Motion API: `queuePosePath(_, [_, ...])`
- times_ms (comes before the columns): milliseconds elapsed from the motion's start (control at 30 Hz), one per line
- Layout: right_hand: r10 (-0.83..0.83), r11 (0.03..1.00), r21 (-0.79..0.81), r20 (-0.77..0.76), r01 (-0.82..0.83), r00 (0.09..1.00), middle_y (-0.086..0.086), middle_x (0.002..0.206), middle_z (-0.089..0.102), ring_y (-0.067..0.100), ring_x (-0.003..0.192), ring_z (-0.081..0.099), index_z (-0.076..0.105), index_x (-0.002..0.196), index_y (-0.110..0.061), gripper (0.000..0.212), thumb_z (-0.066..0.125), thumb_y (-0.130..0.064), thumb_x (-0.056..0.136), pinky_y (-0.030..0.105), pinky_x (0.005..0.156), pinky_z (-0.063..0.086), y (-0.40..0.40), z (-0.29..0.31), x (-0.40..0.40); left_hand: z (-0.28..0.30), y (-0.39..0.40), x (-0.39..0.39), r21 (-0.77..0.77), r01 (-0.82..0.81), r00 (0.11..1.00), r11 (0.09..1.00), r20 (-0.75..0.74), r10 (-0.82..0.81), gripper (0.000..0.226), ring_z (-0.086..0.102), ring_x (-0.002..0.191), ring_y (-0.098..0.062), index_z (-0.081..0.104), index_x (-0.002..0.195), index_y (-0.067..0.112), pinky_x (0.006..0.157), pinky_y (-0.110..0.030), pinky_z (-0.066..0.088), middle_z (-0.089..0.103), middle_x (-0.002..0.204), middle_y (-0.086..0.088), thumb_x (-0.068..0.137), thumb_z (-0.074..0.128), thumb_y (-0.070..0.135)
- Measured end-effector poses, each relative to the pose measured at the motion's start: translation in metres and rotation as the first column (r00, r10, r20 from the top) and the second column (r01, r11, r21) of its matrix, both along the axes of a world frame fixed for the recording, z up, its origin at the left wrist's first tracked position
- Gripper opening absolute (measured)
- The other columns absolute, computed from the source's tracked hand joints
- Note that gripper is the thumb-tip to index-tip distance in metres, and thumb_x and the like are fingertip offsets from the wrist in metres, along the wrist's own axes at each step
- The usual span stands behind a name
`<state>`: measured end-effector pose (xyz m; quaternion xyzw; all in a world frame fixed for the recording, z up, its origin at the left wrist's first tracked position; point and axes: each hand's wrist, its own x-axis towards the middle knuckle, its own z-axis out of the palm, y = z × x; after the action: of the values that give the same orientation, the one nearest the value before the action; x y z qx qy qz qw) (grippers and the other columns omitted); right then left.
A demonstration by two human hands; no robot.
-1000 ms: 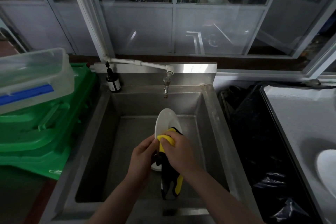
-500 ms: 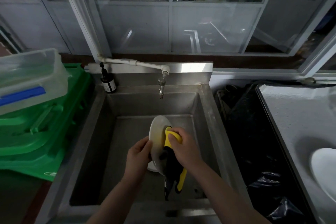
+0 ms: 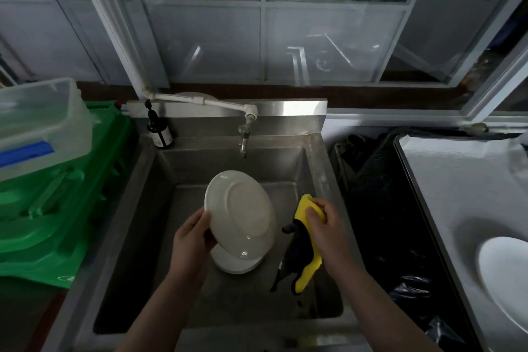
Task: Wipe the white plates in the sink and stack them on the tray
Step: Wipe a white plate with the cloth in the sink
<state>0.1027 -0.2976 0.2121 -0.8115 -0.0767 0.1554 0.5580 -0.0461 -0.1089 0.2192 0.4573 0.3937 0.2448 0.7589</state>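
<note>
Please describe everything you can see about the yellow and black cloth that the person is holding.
The cloth is yellow on one side and black on the other, and looks soft and limp. The right hand grips its upper yellow end, and the rest hangs down loosely in folds over the right part of the steel sink. It hangs to the right of the white plate held by the left hand, apart from that plate. Whether it is wet cannot be told.

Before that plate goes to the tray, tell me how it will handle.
The plate looks glazed and stiff, probably breakable if knocked on the steel sink. The left hand holds it by one edge only, so it may slip.
</note>
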Motion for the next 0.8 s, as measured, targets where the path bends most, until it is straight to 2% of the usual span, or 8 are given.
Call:
queuePosePath(100, [-0.06, 0.998, 0.007, -0.039, 0.061, 0.997, -0.008, 0.116, 0.058, 0.015, 0.107, 0.056, 0.057, 0.122, -0.03, 0.024, 0.056, -0.03, 0.097, 0.035, 0.088, 0.045, -0.015, -0.004, 0.018, 0.001, -0.001, 0.005, 0.0, 0.008, 1.0, 1.0, -0.004, -0.008, 0.024, 0.071, 0.089, -0.018, 0.069, 0.117, 0.011, 0.078, -0.035, 0.054, 0.075, 0.105, -0.011, 0.103, 0.05, 0.015])
queuePosePath(200, [-0.107, 0.994, 0.027, -0.072, 0.11, 0.992, -0.005, 0.115, 0.057, 0.013, 0.101, 0.055, 0.056, 0.123, -0.028, 0.025, 0.056, -0.025, 0.097, 0.034, 0.083, 0.044, -0.03, -0.004, 0.033, 0.003, -0.004, 0.01, 0.005, 0.019, 1.0, 1.0, -0.007, -0.019, 0.023, 0.071, 0.089, -0.017, 0.07, 0.113, 0.012, 0.077, -0.034, 0.054, 0.077, 0.099, -0.006, 0.102, 0.05, 0.015])
queuePosePath(333, [-0.164, 0.985, 0.03, -0.106, 0.168, 0.981, 0.0, 0.124, 0.057, 0.022, 0.111, 0.055, 0.055, 0.129, -0.027, 0.037, 0.06, -0.02, 0.094, 0.042, 0.093, 0.048, -0.048, -0.008, 0.053, 0.002, -0.009, 0.017, 0.02, 0.055, 0.998, 0.998, -0.021, -0.054, 0.023, 0.071, 0.091, -0.019, 0.071, 0.111, 0.014, 0.077, -0.034, 0.054, 0.077, 0.1, -0.007, 0.103, 0.05, 0.016])
queuePosePath(467, [-0.217, 0.976, -0.003, -0.057, 0.218, 0.974, 0.003, 0.117, 0.058, 0.013, 0.09, 0.058, 0.054, 0.131, -0.026, 0.041, 0.058, -0.014, 0.092, 0.032, 0.073, 0.048, -0.066, -0.013, 0.067, 0.002, -0.014, 0.026, 0.005, 0.071, 0.997, 0.997, -0.018, -0.071, 0.022, 0.072, 0.088, -0.017, 0.072, 0.109, 0.015, 0.076, -0.034, 0.054, 0.077, 0.098, -0.005, 0.102, 0.05, 0.016])
queuePosePath(533, [-0.238, 0.97, -0.058, -0.011, 0.237, 0.971, 0.004, 0.113, 0.058, 0.013, 0.083, 0.056, 0.053, 0.133, -0.024, 0.041, 0.056, -0.012, 0.094, 0.032, 0.068, 0.045, -0.074, -0.016, 0.072, 0.001, -0.017, 0.03, -0.003, 0.075, 0.997, 0.997, -0.011, -0.075, 0.022, 0.072, 0.087, -0.016, 0.071, 0.108, 0.015, 0.078, -0.035, 0.054, 0.077, 0.097, -0.004, 0.102, 0.051, 0.015])
queuePosePath(633, [-0.236, 0.954, -0.181, 0.037, 0.239, 0.971, 0.009, 0.124, 0.059, 0.029, 0.101, 0.058, 0.05, 0.137, -0.024, 0.044, 0.054, -0.013, 0.095, 0.036, 0.081, 0.046, -0.087, -0.024, 0.079, 0.001, -0.02, 0.035, -0.004, 0.088, 0.996, 0.996, -0.019, -0.088, 0.021, 0.072, 0.091, -0.018, 0.07, 0.11, 0.015, 0.079, -0.036, 0.054, 0.077, 0.1, -0.005, 0.102, 0.051, 0.015])
queuePosePath(733, [-0.134, 0.937, -0.311, 0.098, 0.158, 0.986, 0.015, 0.134, 0.054, 0.036, 0.113, 0.057, 0.047, 0.142, -0.02, 0.046, 0.051, -0.011, 0.097, 0.042, 0.09, 0.05, -0.1, -0.035, 0.082, 0.001, -0.023, 0.038, -0.004, 0.101, 0.994, 0.995, -0.034, -0.101, 0.022, 0.073, 0.088, -0.014, 0.07, 0.111, 0.016, 0.077, -0.033, 0.054, 0.078, 0.099, -0.003, 0.102, 0.05, 0.014])
queuePosePath(800, [-0.061, 0.919, -0.382, 0.096, 0.094, 0.994, 0.018, 0.131, 0.052, 0.036, 0.106, 0.059, 0.045, 0.143, -0.022, 0.047, 0.049, -0.011, 0.098, 0.044, 0.087, 0.052, -0.106, -0.04, 0.081, 0.0, -0.023, 0.038, 0.006, 0.111, 0.993, 0.994, -0.043, -0.111, 0.023, 0.074, 0.089, -0.014, 0.07, 0.112, 0.017, 0.075, -0.032, 0.054, 0.077, 0.1, -0.003, 0.103, 0.05, 0.015])
